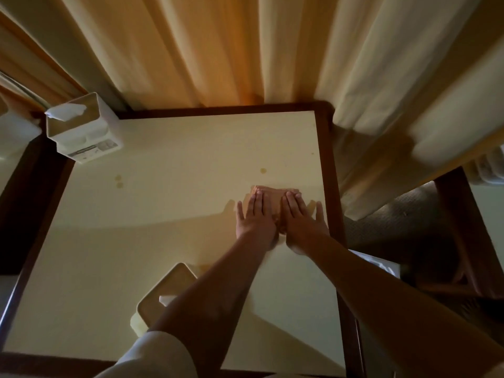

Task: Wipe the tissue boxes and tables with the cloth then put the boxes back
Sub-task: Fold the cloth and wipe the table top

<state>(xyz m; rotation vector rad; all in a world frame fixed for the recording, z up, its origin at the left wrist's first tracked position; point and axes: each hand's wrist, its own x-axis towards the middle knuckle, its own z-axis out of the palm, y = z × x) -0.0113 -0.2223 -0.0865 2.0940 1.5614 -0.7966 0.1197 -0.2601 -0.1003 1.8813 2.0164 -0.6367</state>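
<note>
While the folded orange-tan cloth [268, 192] lies flat beneath them, my left fingers [254, 204] and right fingers [292, 205] press on it straight and close together, thumbs spread, clamped on nothing. Just beyond them a brownish spot [263, 170] marks the cream, dark-edged surface [163, 219], so I judge the wiping unfinished. A white plastic tissue box [81, 132] stands far to their left, and a cream tissue box [166, 287] sits behind them. Both await replacing.

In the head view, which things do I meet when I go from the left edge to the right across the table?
From the left: white tissue box → beige tissue box → left hand → right hand → table's dark right rim. The cloth lies under both hands, so it is left out.
</note>
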